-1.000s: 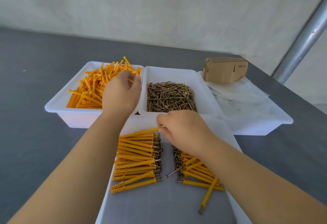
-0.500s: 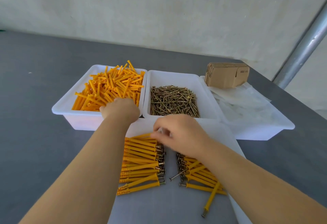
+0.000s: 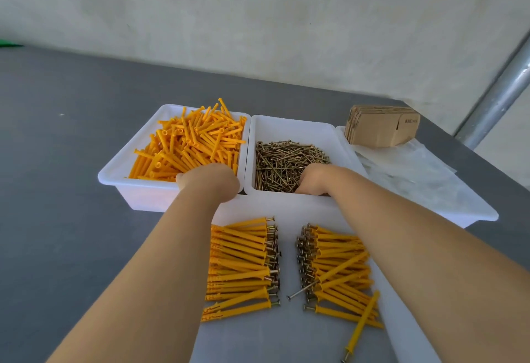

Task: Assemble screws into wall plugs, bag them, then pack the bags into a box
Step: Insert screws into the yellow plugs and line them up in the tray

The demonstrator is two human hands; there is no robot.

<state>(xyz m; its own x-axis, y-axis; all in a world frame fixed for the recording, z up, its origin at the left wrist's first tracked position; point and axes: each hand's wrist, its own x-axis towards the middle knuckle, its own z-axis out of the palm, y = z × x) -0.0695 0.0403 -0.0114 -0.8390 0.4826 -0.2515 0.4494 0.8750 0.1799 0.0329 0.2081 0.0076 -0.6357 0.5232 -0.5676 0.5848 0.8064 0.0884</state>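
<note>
Our left hand (image 3: pixel 210 180) reaches into the orange wall plugs (image 3: pixel 189 144), our right hand (image 3: pixel 314 179) into the screws (image 3: pixel 282 159); both hands' fingers are hidden, so we cannot tell their grip.

Pale plaster wall (image 3: pixel 258 18), grey table (image 3: pixel 71 219), metal pole (image 3: pixel 496 101).

left hand (image 3: pixel 210 180) reaches into the tray of yellow wall plugs (image 3: pixel 189 144); right hand (image 3: pixel 314 179) digs in the screws (image 3: pixel 284 162). assembled plugs (image 3: pixel 243 268) lie in two rows nearer the camera.
</note>
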